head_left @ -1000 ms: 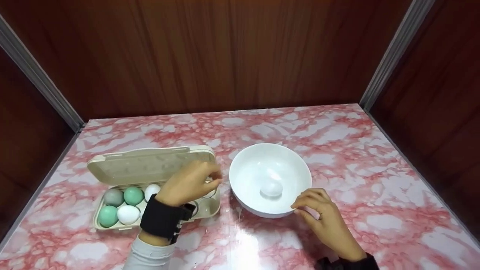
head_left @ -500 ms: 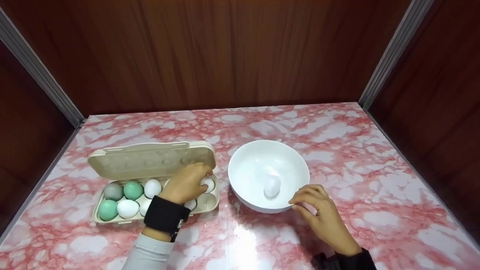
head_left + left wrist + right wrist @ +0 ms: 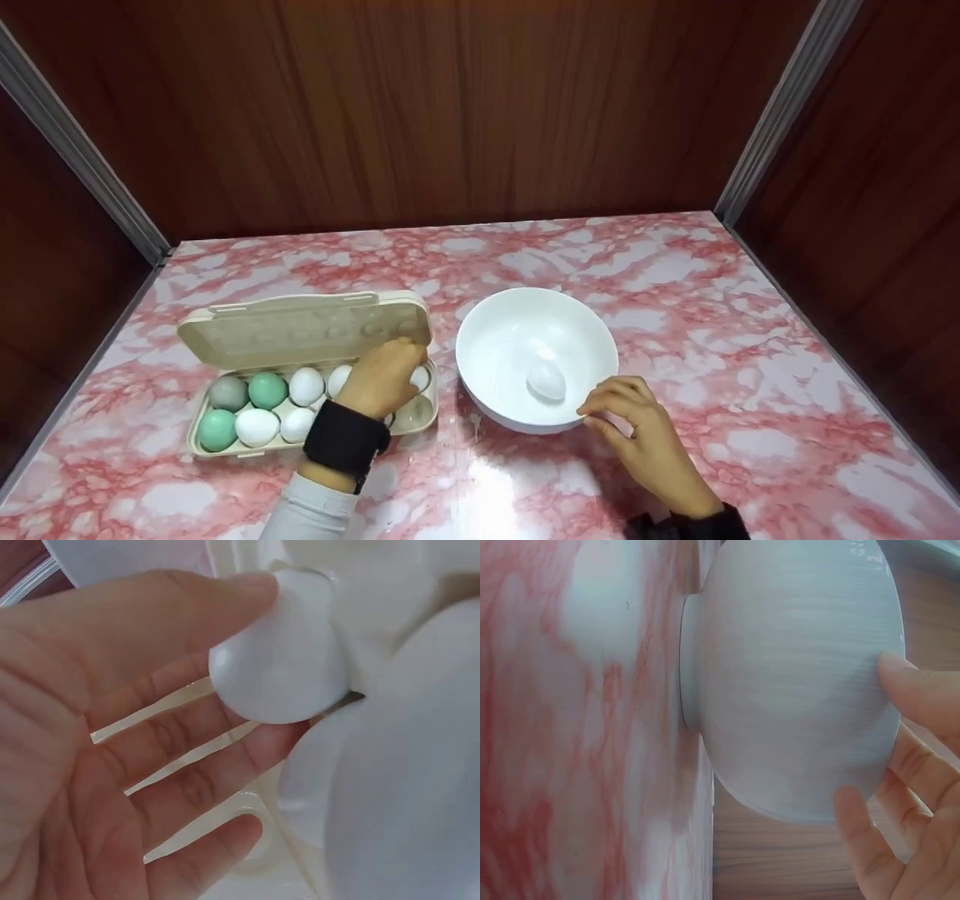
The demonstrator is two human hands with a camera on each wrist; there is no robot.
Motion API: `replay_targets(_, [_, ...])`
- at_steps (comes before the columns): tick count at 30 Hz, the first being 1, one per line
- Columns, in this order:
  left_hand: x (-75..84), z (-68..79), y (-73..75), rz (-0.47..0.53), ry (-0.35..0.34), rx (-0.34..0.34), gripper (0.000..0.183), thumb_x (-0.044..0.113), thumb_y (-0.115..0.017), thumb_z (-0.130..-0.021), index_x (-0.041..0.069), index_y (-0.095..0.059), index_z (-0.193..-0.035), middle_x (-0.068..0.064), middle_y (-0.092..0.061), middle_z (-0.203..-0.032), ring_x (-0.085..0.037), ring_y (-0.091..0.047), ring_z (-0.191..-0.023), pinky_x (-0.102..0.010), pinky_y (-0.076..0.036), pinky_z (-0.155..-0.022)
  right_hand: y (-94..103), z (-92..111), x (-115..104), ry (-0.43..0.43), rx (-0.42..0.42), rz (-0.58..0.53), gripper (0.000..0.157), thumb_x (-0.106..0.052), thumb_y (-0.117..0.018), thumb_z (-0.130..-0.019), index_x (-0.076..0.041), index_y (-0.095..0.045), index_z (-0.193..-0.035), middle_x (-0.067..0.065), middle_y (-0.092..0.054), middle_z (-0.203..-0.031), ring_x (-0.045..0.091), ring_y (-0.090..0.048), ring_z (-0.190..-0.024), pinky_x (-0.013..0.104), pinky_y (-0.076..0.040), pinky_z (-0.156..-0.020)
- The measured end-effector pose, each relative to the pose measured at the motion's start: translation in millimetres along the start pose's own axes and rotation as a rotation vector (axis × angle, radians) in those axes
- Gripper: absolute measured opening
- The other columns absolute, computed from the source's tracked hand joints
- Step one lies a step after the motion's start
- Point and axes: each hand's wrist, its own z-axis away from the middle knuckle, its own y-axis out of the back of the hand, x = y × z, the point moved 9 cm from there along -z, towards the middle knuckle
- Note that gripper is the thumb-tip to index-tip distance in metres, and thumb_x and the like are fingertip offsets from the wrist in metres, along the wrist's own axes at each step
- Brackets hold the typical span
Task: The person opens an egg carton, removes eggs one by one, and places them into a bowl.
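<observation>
My left hand (image 3: 384,377) is over the right part of the egg carton (image 3: 247,453), whose lid stands up behind it. In the left wrist view, a white egg (image 3: 281,652) sits between my thumb and fingers, gripped from the side. Other white eggs (image 3: 420,765) lie close to it. With thumb and fingers, my right hand (image 3: 646,442) pinches the near right rim of the white bowl (image 3: 495,330). Inside the bowl lies one loose white egg (image 3: 547,380). The right wrist view shows the thumb on the bowl's outer side.
Green eggs (image 3: 217,430), a grey egg (image 3: 227,393) and white eggs fill the carton's left part. The table (image 3: 480,259) has a red and white marbled top. Brown wood-look panels (image 3: 480,112) enclose it at the back and sides.
From above the carton's right end, my left hand has lowered into it and shifted slightly left onto an egg. The egg in the bowl has turned. My right hand stays at the rim.
</observation>
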Motion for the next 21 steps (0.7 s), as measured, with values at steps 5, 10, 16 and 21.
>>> replay_targets(5, [3.1,3.3,-0.6,-0.014,-0.02,0.034,0.022,-0.012,-0.074,-0.064,0.001,-0.067,-0.08,-0.014,-0.064,-0.084,-0.035,-0.064,-0.079,-0.047,-0.052,-0.071,0.3,0.6,0.1,0.006,0.01,0.005,0.029,0.003,-0.078,-0.076,-0.022,-0.074,-0.09,-0.002,-0.071,-0.095,0.013,-0.055,-0.105,0.012,-0.041,-0.094])
replay_targets(10, [2.6,6.2,-5.0,-0.02,-0.041,0.019,0.028,-0.01,-0.079,-0.059,0.001,-0.071,-0.084,-0.012,-0.067,-0.088,-0.032,-0.066,-0.082,-0.043,-0.054,-0.076,-1.4,4.7,-1.5,0.022,0.017,0.006,0.03,0.004,-0.078,-0.075,-0.021,-0.074,-0.091,-0.003,-0.071,-0.094,0.013,-0.055,-0.105,0.011,-0.041,-0.093])
replay_targets(16, [4.0,4.1,-5.2,-0.03,-0.088,0.043,0.026,-0.011,-0.077,-0.058,0.001,-0.07,-0.079,-0.012,-0.066,-0.086,-0.032,-0.066,-0.077,-0.042,-0.054,-0.071,-1.0,4.2,1.5,0.017,0.022,0.017,0.028,0.005,-0.078,-0.074,-0.018,-0.074,-0.089,-0.003,-0.071,-0.095,0.011,-0.055,-0.106,0.01,-0.04,-0.094])
replay_targets(21, [2.7,0.5,-4.5,-0.04,-0.104,0.035,0.025,-0.01,-0.077,-0.058,0.001,-0.07,-0.08,-0.012,-0.066,-0.085,-0.03,-0.065,-0.073,-0.041,-0.053,-0.068,-0.3,0.5,1.0,0.037,0.022,0.021,0.029,0.005,-0.078,-0.074,-0.018,-0.074,-0.09,-0.008,-0.07,-0.096,0.011,-0.054,-0.106,0.01,-0.039,-0.094])
